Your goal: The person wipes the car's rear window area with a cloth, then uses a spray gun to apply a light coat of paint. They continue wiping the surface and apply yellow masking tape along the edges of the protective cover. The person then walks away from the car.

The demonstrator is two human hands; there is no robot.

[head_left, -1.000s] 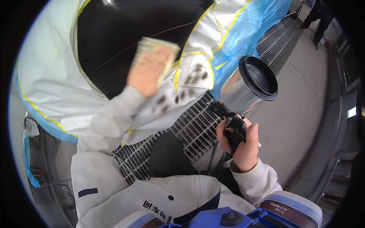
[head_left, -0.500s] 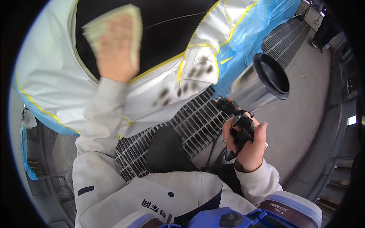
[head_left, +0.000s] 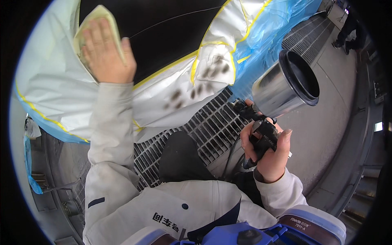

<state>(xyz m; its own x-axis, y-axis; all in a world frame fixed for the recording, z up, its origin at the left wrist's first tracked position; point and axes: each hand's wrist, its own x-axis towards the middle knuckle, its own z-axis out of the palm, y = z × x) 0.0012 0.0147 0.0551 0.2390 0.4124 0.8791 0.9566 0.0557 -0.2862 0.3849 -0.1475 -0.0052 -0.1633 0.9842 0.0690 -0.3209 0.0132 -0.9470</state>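
Note:
My left hand (head_left: 109, 55) lies flat over a pale yellow wiping cloth (head_left: 93, 21), fingers stretched out and thumb to the side. The cloth is under the palm, against the left edge of a glossy black panel (head_left: 163, 36). My right hand (head_left: 274, 161) is wrapped round the black body of a spray gun (head_left: 265, 136), thumb up. A shiny metal cup (head_left: 272, 87) with a black rim sits on the gun and tilts to the right. Part of the gun's handle is hidden by my fingers.
White masking sheet (head_left: 163, 112) with yellow tape surrounds the panel and bears dark spray spots. Blue plastic film (head_left: 261, 53) hangs at the right. A hose (head_left: 229, 157) trails below the gun over floor grating (head_left: 208, 130). Another person's legs (head_left: 347, 30) show far right.
My left hand and the cloth have slid left and slightly down across the black panel to its edge. The spray gun in my right hand has shifted slightly right.

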